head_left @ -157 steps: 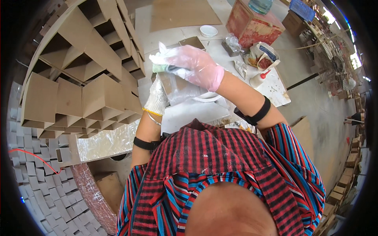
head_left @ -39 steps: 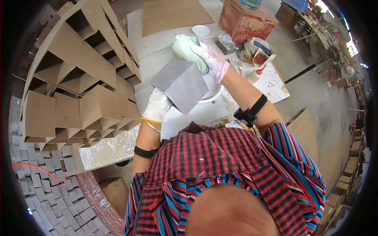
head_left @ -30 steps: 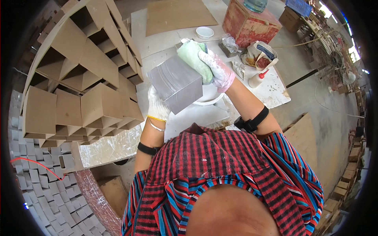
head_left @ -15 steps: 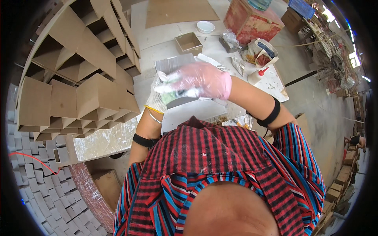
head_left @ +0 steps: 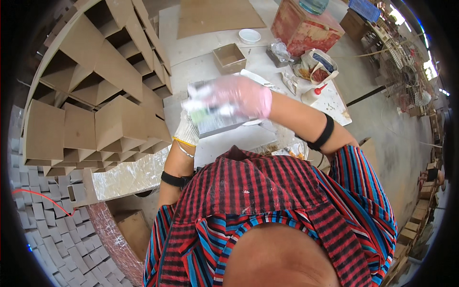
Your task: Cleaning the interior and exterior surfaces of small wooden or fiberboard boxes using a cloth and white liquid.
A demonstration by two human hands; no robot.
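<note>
Left hand (head_left: 187, 130) grips grey square block (head_left: 217, 122); blurred right hand (head_left: 241, 95) clasps green sponge (head_left: 203, 114)

Gloved left hand (head_left: 186, 131) holds grey box (head_left: 217, 122); right hand (head_left: 241, 95) wipes it.

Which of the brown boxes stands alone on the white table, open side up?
The small open box beside the white bowl; the other brown boxes are stacked together at the left.
</note>
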